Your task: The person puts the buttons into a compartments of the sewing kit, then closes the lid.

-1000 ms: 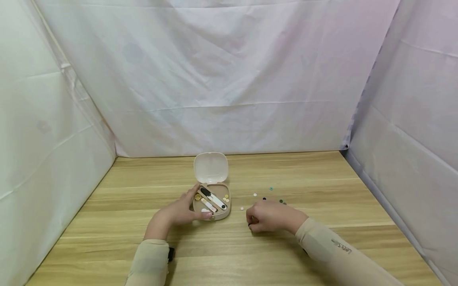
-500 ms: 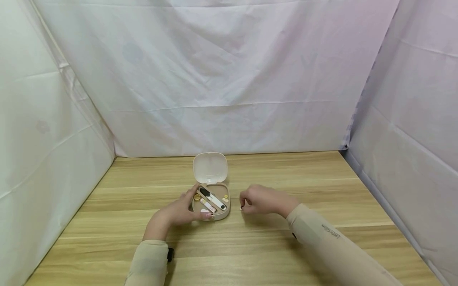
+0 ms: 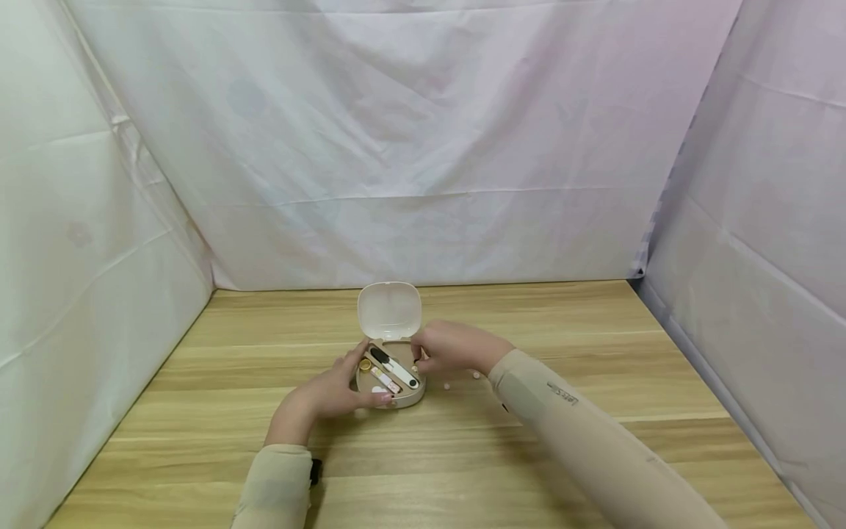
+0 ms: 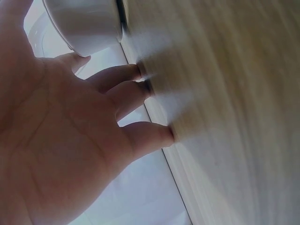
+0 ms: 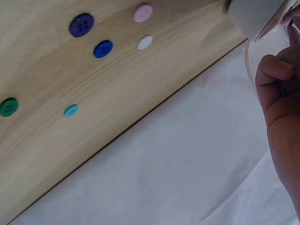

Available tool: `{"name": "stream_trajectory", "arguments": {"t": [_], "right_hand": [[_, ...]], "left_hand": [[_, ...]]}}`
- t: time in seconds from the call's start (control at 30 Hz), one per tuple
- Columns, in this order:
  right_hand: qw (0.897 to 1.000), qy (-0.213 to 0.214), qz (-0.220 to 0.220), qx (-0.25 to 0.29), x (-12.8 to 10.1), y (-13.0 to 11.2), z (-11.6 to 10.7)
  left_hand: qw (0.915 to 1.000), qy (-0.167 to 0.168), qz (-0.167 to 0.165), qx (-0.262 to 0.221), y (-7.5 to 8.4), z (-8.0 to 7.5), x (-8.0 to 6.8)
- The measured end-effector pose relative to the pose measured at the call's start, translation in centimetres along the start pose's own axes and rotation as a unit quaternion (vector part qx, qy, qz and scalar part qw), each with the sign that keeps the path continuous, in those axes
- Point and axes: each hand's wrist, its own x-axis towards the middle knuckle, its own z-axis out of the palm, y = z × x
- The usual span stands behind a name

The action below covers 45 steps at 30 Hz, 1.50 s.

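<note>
A small beige sewing box (image 3: 410, 400) stands on the table with its clear-white lid (image 3: 390, 310) raised. My left hand (image 3: 333, 388) grips its left side, thumb at the front and index finger near the back corner; the other fingertips rest on the table in the left wrist view. Over the box's right compartment, my right hand (image 3: 456, 347) pinches a small dark button (image 5: 290, 22), mostly hidden by the fingers. Yellowish buttons (image 3: 415, 369) lie below those fingertips. Inside are a black and white tool (image 3: 399, 372), a gold ring-shaped thimble (image 3: 366, 364) and a patterned strip (image 3: 385, 380).
Loose buttons lie right of the box: purple (image 5: 81, 25), blue (image 5: 103, 48), pink (image 5: 143, 13), white (image 5: 145, 42), turquoise (image 5: 71, 110) and green (image 5: 9, 107). My right forearm covers most of them in the head view. White cloth (image 3: 423, 147) encloses the table's back and sides.
My right hand has moved left and away from me, from the table beside the loose buttons to above the box's right compartment, carrying the dark button. My left hand stays on the box.
</note>
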Motion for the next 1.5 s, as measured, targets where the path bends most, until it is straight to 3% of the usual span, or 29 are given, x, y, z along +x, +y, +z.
{"name": "stream_trajectory", "arguments": {"t": [0.63,1.2,1.5], "right_hand": [[0.999,-0.029,0.02,-0.004,2.1,0.5,1.1],[0.999,-0.023,-0.002,-0.026,1.8,0.3,0.7],[0.999,-0.028,-0.021,-0.012,2.0,0.1,1.0]], "left_hand": [[1.0,-0.001,-0.004,0.002,0.2,-0.1,-0.1],[0.9999,-0.001,-0.006,0.011,0.2,-0.1,0.1],[0.9999,-0.001,-0.004,0.013,0.3,-0.1,-0.1]]}}
